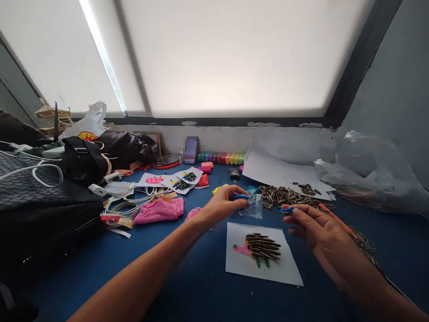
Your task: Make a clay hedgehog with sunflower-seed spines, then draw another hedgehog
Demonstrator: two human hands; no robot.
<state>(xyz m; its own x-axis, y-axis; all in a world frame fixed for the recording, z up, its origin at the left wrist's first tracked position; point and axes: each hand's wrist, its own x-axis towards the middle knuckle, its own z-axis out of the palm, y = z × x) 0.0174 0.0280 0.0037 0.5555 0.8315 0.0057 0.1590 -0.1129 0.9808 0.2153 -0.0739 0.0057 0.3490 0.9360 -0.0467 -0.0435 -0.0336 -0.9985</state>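
My left hand is closed on a small clear plastic bag with blue modelling clay at its top. Between the thumb and fingers of my right hand is a small piece of blue clay. Below and between both hands lies a white paper card. On it is a hedgehog figure with a pink clay face, a green nose, green legs and striped seeds as spines. Striped sunflower seeds are heaped just beyond my hands.
Finished hedgehog cards, a pink cloth, cables and a black bag occupy the left. Coloured clay packs line the wall beside a phone. White sheets and a clear plastic bag lie right.
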